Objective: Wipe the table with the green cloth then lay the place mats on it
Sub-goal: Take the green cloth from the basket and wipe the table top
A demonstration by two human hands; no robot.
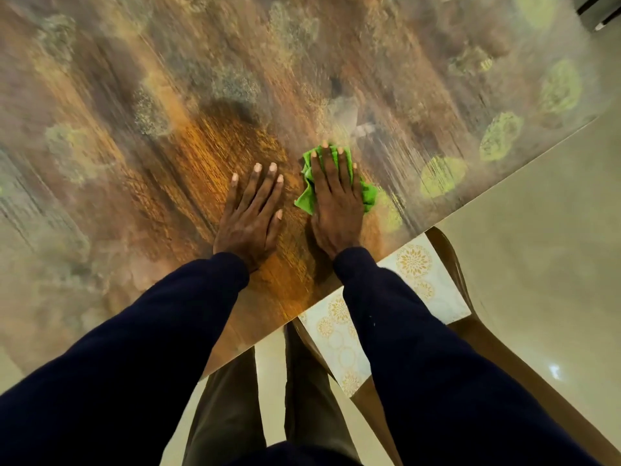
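Observation:
A glossy brown table with a streaked pattern and pale green blotches fills most of the head view. My right hand lies flat with straight fingers on a crumpled green cloth, pressing it onto the table near the front edge. Cloth shows to the left, right and ahead of the fingers. My left hand rests flat on the bare table just left of it, fingers spread and straight. White place mats with gold flower prints lie on a chair seat below the table edge, partly hidden by my right sleeve.
A brown wooden chair stands tucked at the table's front edge on my right, its frame curving around the mats. Pale glossy floor lies right of the table. A dark object sits at the top right corner. The far table is motion-blurred.

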